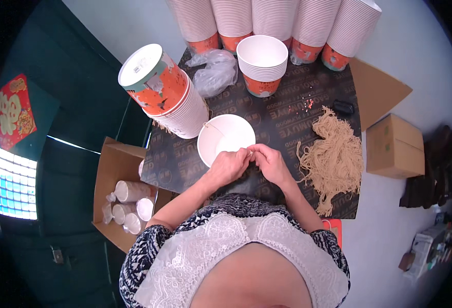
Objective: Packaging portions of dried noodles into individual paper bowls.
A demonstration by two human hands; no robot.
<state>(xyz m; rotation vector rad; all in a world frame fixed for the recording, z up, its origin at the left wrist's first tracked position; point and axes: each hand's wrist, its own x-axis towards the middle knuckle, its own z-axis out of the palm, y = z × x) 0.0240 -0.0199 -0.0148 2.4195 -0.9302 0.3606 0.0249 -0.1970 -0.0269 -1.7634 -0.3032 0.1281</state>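
1. Head view: the left hand point(228, 165) and right hand point(270, 161) meet fingertip to fingertip at the near rim of a white paper bowl point(226, 137) on the dark bench point(287, 110).
2. Both hands are pinched nearly shut on a thin strand (too small to identify) at the rim.
3. A pile of tan strings point(334, 156) lies right of the hands.
4. A tilted stack of bowls point(167, 92) leans left of the bowl; an upright stack point(262, 64) stands behind it.
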